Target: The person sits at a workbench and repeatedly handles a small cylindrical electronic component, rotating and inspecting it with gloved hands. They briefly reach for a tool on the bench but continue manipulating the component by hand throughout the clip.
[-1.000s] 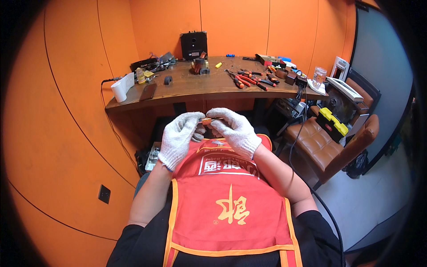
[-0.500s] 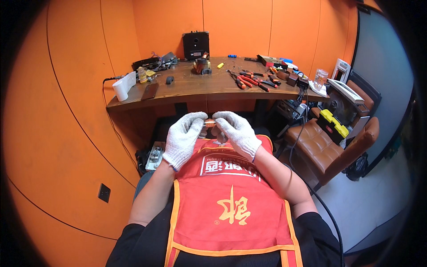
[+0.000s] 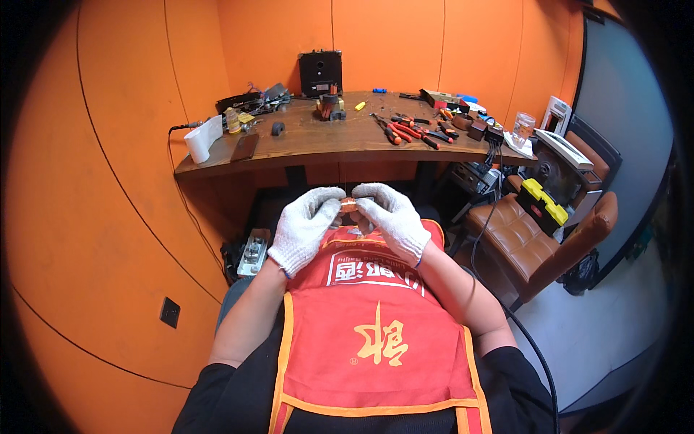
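Observation:
Between the fingertips of my two gloved hands is a small copper-coloured part (image 3: pixel 349 205) with a pale strip across it. My left hand (image 3: pixel 306 226) pinches it from the left, thumb and forefinger pressed together. From the other side my right hand (image 3: pixel 395 221) grips it the same way. Both hands wear white knit gloves with greyish fingers. They are held above my lap, over the red apron (image 3: pixel 372 311), in front of the table's near edge. Fingers cover most of the part, so its full shape is hidden.
On the wooden table (image 3: pixel 303 137) lie red-handled pliers (image 3: pixel 405 130), a black and yellow device (image 3: pixel 330 108), a white paper roll (image 3: pixel 199 147) and a black box (image 3: pixel 320 72). A brown chair (image 3: pixel 520 231) with a yellow-lidded toolbox (image 3: pixel 542 202) stands right. A black cable (image 3: pixel 531 343) runs beside my right arm.
Both hands have shifted very slightly right, and the copper-coloured part is turned a little between the fingers. The black and yellow device on the table appears turned.

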A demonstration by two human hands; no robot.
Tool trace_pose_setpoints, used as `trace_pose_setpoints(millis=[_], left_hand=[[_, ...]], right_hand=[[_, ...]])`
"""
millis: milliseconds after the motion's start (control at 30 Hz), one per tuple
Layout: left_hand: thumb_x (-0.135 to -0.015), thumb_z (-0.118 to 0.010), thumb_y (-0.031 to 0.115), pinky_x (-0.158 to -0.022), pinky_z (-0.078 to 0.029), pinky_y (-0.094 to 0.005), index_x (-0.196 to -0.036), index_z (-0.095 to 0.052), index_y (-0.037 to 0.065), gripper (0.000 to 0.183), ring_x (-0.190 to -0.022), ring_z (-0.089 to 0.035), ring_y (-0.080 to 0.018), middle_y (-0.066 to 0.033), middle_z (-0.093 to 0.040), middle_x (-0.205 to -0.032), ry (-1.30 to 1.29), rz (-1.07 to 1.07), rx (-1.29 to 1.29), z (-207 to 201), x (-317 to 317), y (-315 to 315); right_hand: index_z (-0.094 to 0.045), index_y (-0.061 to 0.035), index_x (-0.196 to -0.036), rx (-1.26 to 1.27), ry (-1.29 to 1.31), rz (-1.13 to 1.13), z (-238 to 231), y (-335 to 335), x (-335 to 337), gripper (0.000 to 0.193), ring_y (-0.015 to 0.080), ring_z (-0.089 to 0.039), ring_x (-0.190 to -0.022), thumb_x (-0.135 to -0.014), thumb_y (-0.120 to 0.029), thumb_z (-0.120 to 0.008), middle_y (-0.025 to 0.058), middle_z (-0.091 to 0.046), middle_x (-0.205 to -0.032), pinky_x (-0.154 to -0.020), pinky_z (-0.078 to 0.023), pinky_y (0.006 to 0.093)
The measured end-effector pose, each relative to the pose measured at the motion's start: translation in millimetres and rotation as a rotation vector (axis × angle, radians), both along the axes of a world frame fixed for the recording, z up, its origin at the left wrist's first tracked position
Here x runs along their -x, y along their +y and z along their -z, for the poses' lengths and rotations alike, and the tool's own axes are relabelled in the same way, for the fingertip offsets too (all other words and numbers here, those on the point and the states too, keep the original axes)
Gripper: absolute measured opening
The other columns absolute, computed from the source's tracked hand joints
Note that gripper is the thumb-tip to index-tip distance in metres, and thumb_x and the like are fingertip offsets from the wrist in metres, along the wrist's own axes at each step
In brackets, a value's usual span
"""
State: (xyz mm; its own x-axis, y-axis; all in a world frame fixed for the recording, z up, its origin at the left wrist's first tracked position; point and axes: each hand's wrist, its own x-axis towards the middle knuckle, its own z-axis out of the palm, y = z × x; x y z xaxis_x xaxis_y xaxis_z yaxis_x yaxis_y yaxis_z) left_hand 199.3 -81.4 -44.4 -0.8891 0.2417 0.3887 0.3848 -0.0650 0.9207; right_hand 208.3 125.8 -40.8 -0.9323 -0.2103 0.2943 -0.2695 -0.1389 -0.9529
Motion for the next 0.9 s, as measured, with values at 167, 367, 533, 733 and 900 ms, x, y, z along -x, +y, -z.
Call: trace_pose_setpoints(millis=[167, 367, 533, 733, 900], left_hand=[[-0.101, -0.067, 0.005, -0.090, -0.057, -0.0275, -0.126, -0.068, -0.001, 0.026, -0.102, -0.070, -0.0133, -0.0078, -0.074, -0.114, 0.105, -0.052, 0.103, 0, -2, -1], [-0.099, -0.068, 0.003, -0.094, -0.056, -0.0277, -0.123, -0.068, 0.000, 0.024, -0.105, -0.069, -0.0138, -0.0078, -0.073, -0.115, 0.157, 0.039, 0.071, -1, -7, -1], [-0.101, -0.068, 0.006, -0.091, -0.056, -0.0270, -0.125, -0.067, -0.001, 0.025, -0.104, -0.069, -0.0137, -0.0076, -0.072, -0.117, 0.072, 0.075, 0.059, -3, -8, 2], [-0.103, -0.067, 0.009, -0.087, -0.057, -0.0272, -0.130, -0.065, -0.002, 0.029, -0.100, -0.069, -0.0134, -0.0084, -0.072, -0.117, -0.033, 0.126, 0.045, -9, -8, -3], [-0.103, -0.067, 0.010, -0.088, -0.057, -0.0277, -0.131, -0.066, -0.001, 0.030, -0.103, -0.068, -0.0129, -0.0090, -0.073, -0.117, -0.004, 0.143, 0.053, -6, -10, -1]], right_hand=[[-0.061, 0.0024, -0.131, -0.096, 0.106, 0.073, 2, 2, -6, 0.030, 0.0101, -0.063, -0.075, -0.104, -0.011, -0.064, 0.0094, -0.070, -0.106, -0.072, -0.054, 0.0250], [-0.063, -0.0013, -0.131, -0.072, -0.088, -0.149, -5, 16, -15, 0.041, 0.0085, -0.060, -0.064, -0.112, -0.036, -0.051, 0.0079, -0.072, -0.092, -0.058, -0.047, 0.0216], [-0.063, -0.0012, -0.131, -0.065, 0.110, 0.012, 2, 3, -16, 0.030, 0.0085, -0.066, -0.082, -0.110, -0.021, -0.057, 0.0064, -0.072, -0.104, -0.072, -0.053, 0.0221], [-0.060, -0.0002, -0.135, -0.302, 0.352, 0.147, 8, -3, -19, 0.031, 0.0089, -0.066, -0.089, -0.107, -0.013, -0.062, 0.0061, -0.071, -0.108, -0.081, -0.056, 0.0250], [-0.066, -0.0017, -0.122, -0.071, -0.043, 0.104, 8, -4, -25, 0.027, 0.0084, -0.059, -0.067, -0.107, -0.024, -0.062, 0.0042, -0.070, -0.089, -0.063, -0.048, 0.0250]])
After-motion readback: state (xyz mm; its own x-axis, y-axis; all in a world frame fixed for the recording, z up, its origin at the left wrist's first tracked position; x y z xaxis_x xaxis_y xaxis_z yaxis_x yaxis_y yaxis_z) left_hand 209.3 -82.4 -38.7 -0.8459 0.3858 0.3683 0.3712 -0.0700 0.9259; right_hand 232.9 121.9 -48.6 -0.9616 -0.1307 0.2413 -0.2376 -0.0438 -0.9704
